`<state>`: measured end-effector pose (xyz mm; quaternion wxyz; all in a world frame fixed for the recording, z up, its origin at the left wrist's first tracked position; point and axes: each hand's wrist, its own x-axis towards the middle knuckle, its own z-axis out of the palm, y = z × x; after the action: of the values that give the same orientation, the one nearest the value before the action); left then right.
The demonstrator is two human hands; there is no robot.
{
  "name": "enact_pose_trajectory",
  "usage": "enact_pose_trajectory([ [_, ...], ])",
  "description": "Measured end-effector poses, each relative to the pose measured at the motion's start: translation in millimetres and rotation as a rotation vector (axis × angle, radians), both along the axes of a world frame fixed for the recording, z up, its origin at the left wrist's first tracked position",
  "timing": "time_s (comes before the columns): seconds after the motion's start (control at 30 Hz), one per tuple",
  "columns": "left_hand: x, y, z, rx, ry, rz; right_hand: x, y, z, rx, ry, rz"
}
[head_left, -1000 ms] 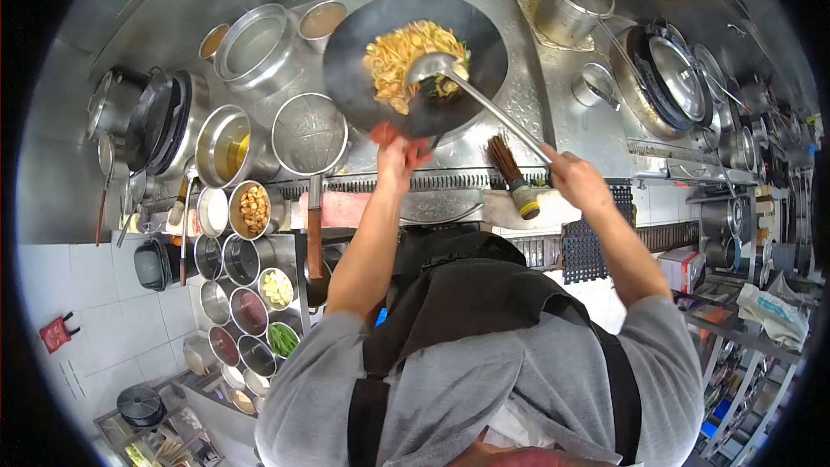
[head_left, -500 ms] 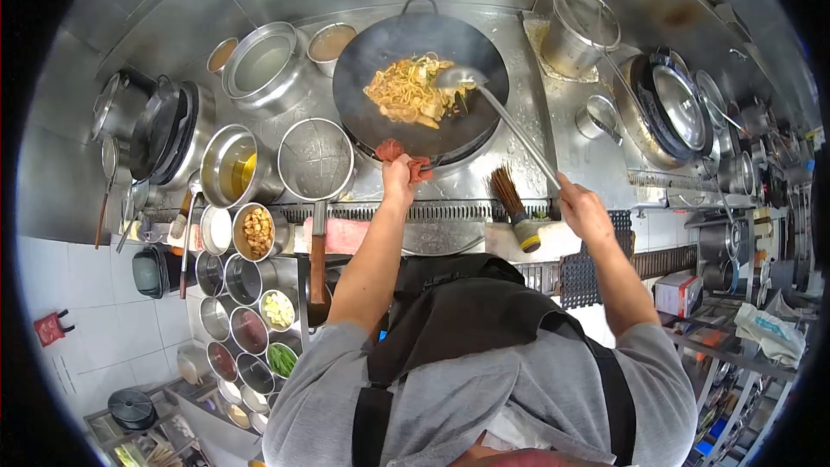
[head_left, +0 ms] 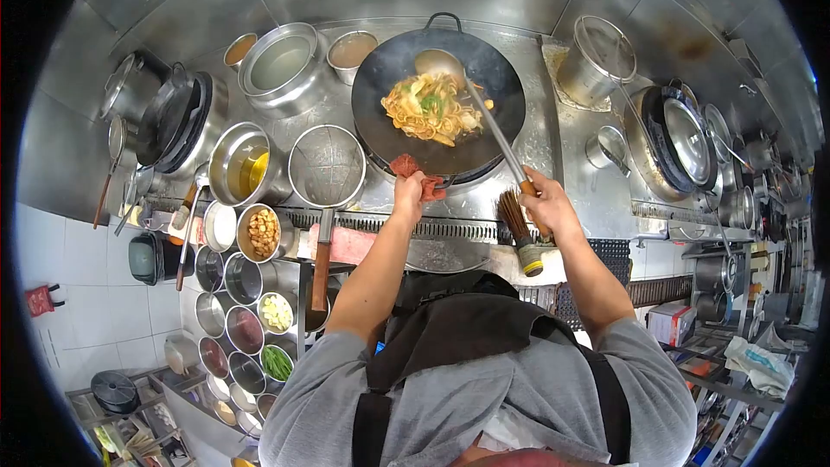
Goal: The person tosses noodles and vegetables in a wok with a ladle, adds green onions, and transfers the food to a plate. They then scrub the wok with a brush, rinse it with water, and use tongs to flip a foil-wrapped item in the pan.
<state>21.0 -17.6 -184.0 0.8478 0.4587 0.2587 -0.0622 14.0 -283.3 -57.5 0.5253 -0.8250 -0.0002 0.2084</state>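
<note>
A dark wok point(head_left: 373, 82) sits on the stove, holding a heap of noodles point(head_left: 424, 112) mixed with green and pale pieces. At its near rim, my left hand point(head_left: 410, 195) is closed around a crumpled red cloth point(head_left: 404, 166) against the wok's near handle. My right hand point(head_left: 552, 204) grips the wooden handle of a long metal ladle point(head_left: 496, 130). The ladle's bowl is inside the wok, at the far edge of the noodles. Just below my right hand lies a bristle brush point(head_left: 517, 227) with a yellow-banded handle.
Left of the wok are a wire strainer point(head_left: 327, 166), a pot with yellow oil point(head_left: 233, 175) and a large pot of cloudy liquid point(head_left: 278, 67). Several ingredient tins, including browned chunks point(head_left: 263, 233), stand at lower left. To the right are a tall pot point(head_left: 590, 69) and a small metal jug point(head_left: 603, 145).
The ladle's bowl has moved toward the wok's far side, left of its earlier place. My right hand has shifted left along with it. The noodles are heaped differently, with greens on top.
</note>
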Motion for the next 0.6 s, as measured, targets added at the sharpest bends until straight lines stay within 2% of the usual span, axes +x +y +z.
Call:
enact_pose_trajectory([
  [0.07,-0.7,-0.5,0.0,-0.001,0.012,0.002,12.1,2.7,-3.6,-0.352,-0.223,0.042],
  [0.17,0.3,0.5,1.7,-0.003,-0.004,-0.019,33.5,27.5,8.5,-0.477,-0.203,0.058],
  [0.23,-0.9,-0.6,6.9,-0.010,-0.001,-0.016,39.4,34.7,-6.9,-0.426,-0.217,0.054],
  [0.3,0.7,0.8,1.9,-0.007,-0.007,-0.022,29.8,51.6,9.7,-0.281,-0.007,0.110],
  [0.33,0.3,1.7,-1.0,-0.003,-0.012,-0.031,29.9,42.1,-24.2,-0.410,-0.328,0.244],
  [0.37,-0.6,1.5,-0.1,-0.001,-0.008,-0.037,23.8,31.3,-25.7,-0.409,-0.323,0.239],
  [0.43,-0.5,0.7,5.4,-0.004,0.031,-0.016,9.8,7.7,-24.7,-0.523,-0.670,0.454],
  [0.5,2.9,6.9,-3.4,0.004,0.045,-0.062,-4.3,-28.1,-11.3,-0.693,-0.702,0.484],
  [0.57,6.2,5.4,-5.2,0.008,0.062,-0.111,-22.8,-50.9,13.8,-0.748,-0.653,0.482],
  [0.6,6.9,2.9,-2.7,-0.025,0.058,-0.041,-33.2,-59.9,25.3,-0.797,-0.607,0.486],
])
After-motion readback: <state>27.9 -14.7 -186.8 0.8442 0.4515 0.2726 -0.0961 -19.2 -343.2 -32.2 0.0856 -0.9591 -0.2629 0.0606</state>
